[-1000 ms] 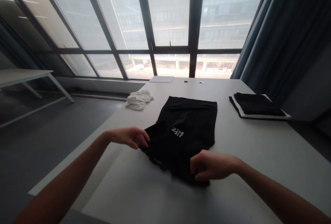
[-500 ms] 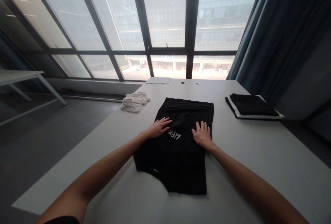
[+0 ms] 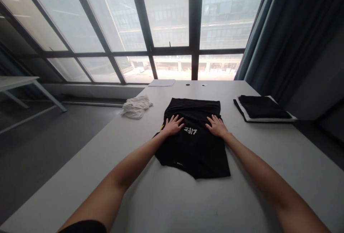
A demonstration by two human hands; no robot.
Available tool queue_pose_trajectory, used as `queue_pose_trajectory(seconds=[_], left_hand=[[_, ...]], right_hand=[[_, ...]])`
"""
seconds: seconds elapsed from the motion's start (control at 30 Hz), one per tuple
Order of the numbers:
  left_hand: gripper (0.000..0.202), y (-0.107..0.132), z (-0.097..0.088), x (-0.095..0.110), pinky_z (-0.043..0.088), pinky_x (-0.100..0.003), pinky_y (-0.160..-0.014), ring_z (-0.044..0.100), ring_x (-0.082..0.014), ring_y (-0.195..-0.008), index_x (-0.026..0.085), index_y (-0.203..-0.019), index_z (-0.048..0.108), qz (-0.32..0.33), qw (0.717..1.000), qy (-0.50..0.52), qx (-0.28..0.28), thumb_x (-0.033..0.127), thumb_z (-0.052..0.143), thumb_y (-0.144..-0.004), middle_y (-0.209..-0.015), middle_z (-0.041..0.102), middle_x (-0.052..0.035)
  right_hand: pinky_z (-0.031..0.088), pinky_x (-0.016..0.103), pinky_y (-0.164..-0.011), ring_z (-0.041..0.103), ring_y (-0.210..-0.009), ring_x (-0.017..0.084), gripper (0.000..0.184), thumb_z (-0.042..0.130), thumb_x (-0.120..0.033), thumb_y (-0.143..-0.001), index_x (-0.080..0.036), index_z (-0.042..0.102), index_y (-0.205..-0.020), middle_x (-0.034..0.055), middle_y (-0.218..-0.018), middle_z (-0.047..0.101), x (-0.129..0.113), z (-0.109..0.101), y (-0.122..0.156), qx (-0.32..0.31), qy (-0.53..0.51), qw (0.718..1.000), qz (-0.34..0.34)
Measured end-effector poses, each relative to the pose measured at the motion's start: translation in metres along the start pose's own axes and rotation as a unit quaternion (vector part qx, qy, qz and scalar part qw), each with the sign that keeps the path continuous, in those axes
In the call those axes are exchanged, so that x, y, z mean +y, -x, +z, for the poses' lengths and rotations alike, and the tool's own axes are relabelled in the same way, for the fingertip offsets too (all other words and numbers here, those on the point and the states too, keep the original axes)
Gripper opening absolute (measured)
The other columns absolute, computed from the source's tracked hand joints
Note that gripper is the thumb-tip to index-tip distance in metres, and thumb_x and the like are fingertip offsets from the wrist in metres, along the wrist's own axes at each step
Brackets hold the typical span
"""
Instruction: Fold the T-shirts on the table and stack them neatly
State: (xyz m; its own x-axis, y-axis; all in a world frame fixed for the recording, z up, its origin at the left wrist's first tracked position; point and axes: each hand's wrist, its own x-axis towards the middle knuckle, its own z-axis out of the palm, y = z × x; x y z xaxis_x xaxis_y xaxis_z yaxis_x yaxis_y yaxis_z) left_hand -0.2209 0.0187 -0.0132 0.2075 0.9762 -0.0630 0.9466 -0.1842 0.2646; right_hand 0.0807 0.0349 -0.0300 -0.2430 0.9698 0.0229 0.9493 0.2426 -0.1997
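Note:
A black T-shirt [image 3: 193, 154] with white "LIFE" lettering lies on the white table [image 3: 172, 204] in front of me. Its neckline curves along the edge nearest me, and its hem lies toward the window. My left hand [image 3: 173, 125] rests flat on the shirt's left side, fingers spread. A bit of yellow shows beside that wrist. On the right side, my right hand [image 3: 216, 126] presses flat with its fingers apart. Wrinkles run across the cloth beyond both hands. Neither hand grips anything.
At the table's left edge lies a crumpled white cloth [image 3: 137, 107]. Folded black and white garments [image 3: 264, 108] are stacked on the right. White paper [image 3: 161, 82] lies at the far edge, near a round dark disc [image 3: 187, 85]. Another table [image 3: 18, 80] stands at the left.
The shirt's near part has shifted away from me and to the right, and its "LIFE" lettering has moved the same way. Both hands moved slightly forward on the cloth, staying flat.

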Motion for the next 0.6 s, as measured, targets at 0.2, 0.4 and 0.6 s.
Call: queue_pose_trajectory(seconds=[0.2,0.4,0.6], left_hand=[[0.05,0.02,-0.015,0.007,0.019,-0.059,-0.12,0.026,-0.0324,-0.15,0.023,-0.148,0.048,0.043,0.995,0.015,0.087,0.041,0.037,-0.102,-0.16,0.037,-0.0114],[0.043,0.101,-0.021,-0.008,0.046,-0.045,-0.104,0.058,-0.0283,-0.115,0.027,-0.13,0.062,0.167,0.968,0.03,0.184,0.044,0.062,-0.091,-0.121,0.063,-0.0087],[0.023,0.105,-0.014,-0.034,0.051,-0.036,-0.085,0.064,-0.0228,-0.082,0.022,-0.089,0.076,-0.007,0.949,0.274,0.157,0.026,0.074,-0.067,-0.084,0.067,-0.0029]], right_hand=[[0.023,0.04,-0.117,0.035,-0.143,0.025,0.045,0.042,-0.029,-0.1,-0.013,0.052,-0.142,0.0149,-0.154,0.045,-0.008,-0.022,0.019,0.134,-0.005,0.99,-0.052],[0.042,0.037,-0.091,0.056,-0.104,0.026,0.022,0.054,-0.033,-0.095,-0.02,0.065,-0.11,0.0114,-0.112,0.064,-0.047,-0.015,0.105,0.178,-0.003,0.978,-0.107],[0.044,0.032,-0.08,0.06,-0.093,0.024,0.01,0.056,-0.026,-0.093,-0.021,0.064,-0.094,0.0086,-0.097,0.065,-0.046,-0.004,0.126,0.111,-0.032,0.99,-0.079]])
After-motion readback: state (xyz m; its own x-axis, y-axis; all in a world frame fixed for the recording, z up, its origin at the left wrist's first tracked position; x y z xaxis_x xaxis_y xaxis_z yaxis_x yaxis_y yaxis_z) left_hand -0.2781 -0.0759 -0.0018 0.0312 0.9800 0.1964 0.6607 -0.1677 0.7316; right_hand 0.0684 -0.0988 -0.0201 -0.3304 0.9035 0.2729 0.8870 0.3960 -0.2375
